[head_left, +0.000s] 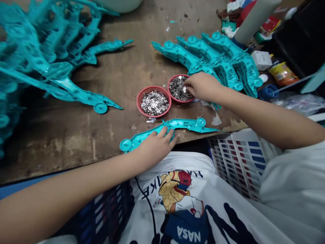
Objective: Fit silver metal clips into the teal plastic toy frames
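A curved teal plastic part (185, 124) lies along the near edge of the table. My left hand (158, 145) is on its middle, the slightly bent fingers holding it over the far side; the thumb is hidden. At the right red basket (169, 96), full of small metal pieces (176, 88), my right hand (203, 86) dips in with fingertips pinched together. Whether a piece is between them cannot be made out. Beside it stands the left red basket (139, 107), with shinier flat metal pieces (154, 103). A small whitish plastic bit (151, 120) lies between that basket and the teal part.
A large pile of teal parts (33, 47) covers the left of the wooden table (101, 135). Several similar parts (223, 56) lie in a row at the back right. Beyond them are a white box (261, 60) and packets. A white plastic crate (236, 159) stands below the edge.
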Demonstrator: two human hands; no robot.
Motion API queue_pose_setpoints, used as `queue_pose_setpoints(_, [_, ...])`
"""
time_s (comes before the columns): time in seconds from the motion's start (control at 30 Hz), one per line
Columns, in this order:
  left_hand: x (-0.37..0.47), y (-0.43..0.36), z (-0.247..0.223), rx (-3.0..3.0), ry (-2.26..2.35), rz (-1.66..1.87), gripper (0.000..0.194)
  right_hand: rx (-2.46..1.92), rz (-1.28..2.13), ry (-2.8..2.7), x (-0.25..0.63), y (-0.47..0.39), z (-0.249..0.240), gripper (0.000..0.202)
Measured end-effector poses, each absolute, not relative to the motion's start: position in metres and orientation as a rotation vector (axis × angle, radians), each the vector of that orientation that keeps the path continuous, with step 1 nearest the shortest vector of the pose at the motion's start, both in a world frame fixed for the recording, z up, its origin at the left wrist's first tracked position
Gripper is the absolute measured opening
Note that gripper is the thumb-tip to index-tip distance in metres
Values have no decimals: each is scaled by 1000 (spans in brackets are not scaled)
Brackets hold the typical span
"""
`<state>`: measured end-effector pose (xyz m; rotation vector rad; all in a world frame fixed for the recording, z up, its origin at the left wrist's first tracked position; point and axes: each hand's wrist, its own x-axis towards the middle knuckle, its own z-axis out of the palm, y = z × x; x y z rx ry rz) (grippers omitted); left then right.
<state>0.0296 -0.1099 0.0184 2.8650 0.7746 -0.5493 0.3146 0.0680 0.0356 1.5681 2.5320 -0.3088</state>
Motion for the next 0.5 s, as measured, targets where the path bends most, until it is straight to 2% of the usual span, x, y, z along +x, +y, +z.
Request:
queue_pose_setpoints(0.23, [32,-91,58,2761,773,-783,54,1734,-374,2506,309,89,8,42])
queue_pose_setpoints(0.37, [21,-59,69,2744,891,-514,22,1707,-385,2488,314,93,8,38])
queue_pose_setpoints(0.5, [4,-28,51,2740,1150,-125,36,1642,-385,2516,325,100,3,35])
